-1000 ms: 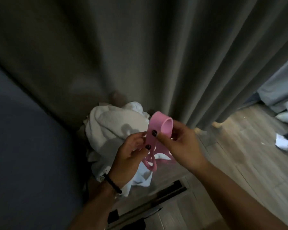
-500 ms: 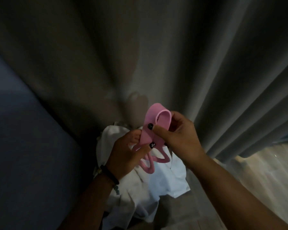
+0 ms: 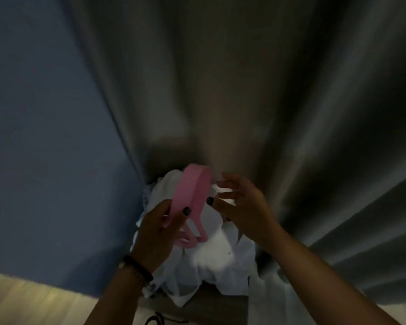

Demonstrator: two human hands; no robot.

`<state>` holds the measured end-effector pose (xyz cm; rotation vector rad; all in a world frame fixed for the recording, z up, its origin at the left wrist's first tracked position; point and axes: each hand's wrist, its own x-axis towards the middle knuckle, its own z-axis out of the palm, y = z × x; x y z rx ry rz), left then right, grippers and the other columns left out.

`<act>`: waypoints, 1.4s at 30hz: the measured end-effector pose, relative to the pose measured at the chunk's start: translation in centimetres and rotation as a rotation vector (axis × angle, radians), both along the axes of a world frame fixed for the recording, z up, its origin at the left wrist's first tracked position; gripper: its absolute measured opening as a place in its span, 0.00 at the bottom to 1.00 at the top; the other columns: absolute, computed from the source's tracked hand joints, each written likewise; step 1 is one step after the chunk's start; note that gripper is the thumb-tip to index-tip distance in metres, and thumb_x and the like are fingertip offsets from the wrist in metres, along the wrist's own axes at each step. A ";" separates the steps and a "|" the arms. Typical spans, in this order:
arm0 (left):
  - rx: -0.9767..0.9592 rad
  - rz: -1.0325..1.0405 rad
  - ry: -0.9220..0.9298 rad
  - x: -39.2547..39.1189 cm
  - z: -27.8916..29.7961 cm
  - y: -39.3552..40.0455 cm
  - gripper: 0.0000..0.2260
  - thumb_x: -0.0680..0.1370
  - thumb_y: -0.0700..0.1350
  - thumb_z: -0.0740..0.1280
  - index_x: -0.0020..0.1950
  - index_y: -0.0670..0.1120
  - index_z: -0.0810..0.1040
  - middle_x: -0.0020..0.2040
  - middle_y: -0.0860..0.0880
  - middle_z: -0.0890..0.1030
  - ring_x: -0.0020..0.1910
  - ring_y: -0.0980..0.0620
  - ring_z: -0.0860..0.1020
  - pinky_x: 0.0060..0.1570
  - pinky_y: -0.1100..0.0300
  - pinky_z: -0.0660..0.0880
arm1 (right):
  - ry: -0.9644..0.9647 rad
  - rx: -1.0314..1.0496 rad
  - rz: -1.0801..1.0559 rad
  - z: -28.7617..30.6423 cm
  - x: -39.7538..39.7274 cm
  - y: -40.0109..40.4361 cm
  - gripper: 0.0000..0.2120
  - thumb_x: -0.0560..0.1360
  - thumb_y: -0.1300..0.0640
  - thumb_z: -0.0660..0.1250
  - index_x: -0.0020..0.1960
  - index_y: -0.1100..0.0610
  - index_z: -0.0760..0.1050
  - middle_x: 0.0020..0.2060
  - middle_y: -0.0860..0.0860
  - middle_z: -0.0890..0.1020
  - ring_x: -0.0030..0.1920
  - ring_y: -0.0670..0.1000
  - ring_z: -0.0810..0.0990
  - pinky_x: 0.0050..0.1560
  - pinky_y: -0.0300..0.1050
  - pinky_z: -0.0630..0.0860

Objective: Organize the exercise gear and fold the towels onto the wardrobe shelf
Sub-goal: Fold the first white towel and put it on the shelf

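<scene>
While our left hand [image 3: 157, 227] pinches the pink resistance band [image 3: 191, 198] between thumb and fingers, our right hand [image 3: 240, 202] hovers just beside it — fingers spread, holding nothing. Below both lies a heap of white towels [image 3: 211, 256] against the grey curtain [image 3: 244, 90].

Single view only, worn on the head, looking forward and down from close above both forearms. Faces a grey curtain [image 3: 256, 102] filling the upper frame, blue wall [image 3: 38, 137] at left, strip of floor [image 3: 21, 301] along the bottom edge.
</scene>
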<state>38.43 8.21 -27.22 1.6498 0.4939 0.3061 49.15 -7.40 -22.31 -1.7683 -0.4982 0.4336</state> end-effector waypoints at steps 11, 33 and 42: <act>-0.059 0.386 0.123 -8.9 -1.8 2.1 0.06 0.79 0.38 0.65 0.56 0.42 0.75 0.48 0.43 0.84 0.46 0.44 0.83 0.48 0.50 0.79 | -0.032 -0.732 0.096 -12.8 1.2 7.4 0.52 0.66 0.39 0.75 0.77 0.52 0.47 0.75 0.57 0.52 0.73 0.61 0.59 0.69 0.55 0.64; 0.237 0.341 0.322 -9.5 -3.1 9.0 0.18 0.79 0.36 0.64 0.67 0.52 0.72 0.50 0.38 0.82 0.42 0.47 0.80 0.45 0.55 0.77 | -0.347 -0.386 0.026 -8.4 4.3 13.0 0.23 0.71 0.57 0.74 0.64 0.60 0.73 0.59 0.58 0.78 0.60 0.58 0.77 0.58 0.44 0.71; 0.432 0.330 0.082 -6.4 5.6 10.8 0.30 0.71 0.40 0.75 0.71 0.44 0.68 0.66 0.43 0.74 0.62 0.43 0.74 0.60 0.53 0.72 | -0.786 -0.380 0.243 9.7 3.8 11.5 0.22 0.71 0.59 0.74 0.63 0.61 0.74 0.56 0.59 0.79 0.58 0.59 0.77 0.57 0.46 0.71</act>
